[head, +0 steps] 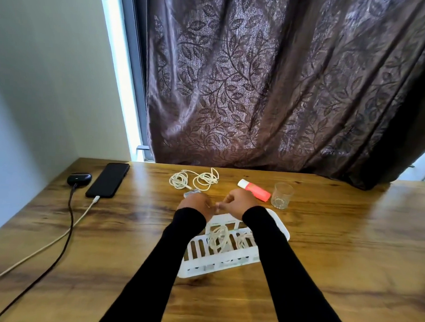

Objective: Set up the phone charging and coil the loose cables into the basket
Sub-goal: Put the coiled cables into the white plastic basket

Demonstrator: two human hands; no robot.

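Already two coiled white cables (219, 236) lie in the slatted white plastic basket (217, 259) on the glossy wood-grain counter (348, 252). Beyond it, left hand (196, 205) and right hand (239, 202) curl; what each grip holds, I cannot tell.

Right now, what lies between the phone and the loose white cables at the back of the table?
In the head view, only bare wooden table lies between the phone and the loose white cables; nothing stands in that stretch.
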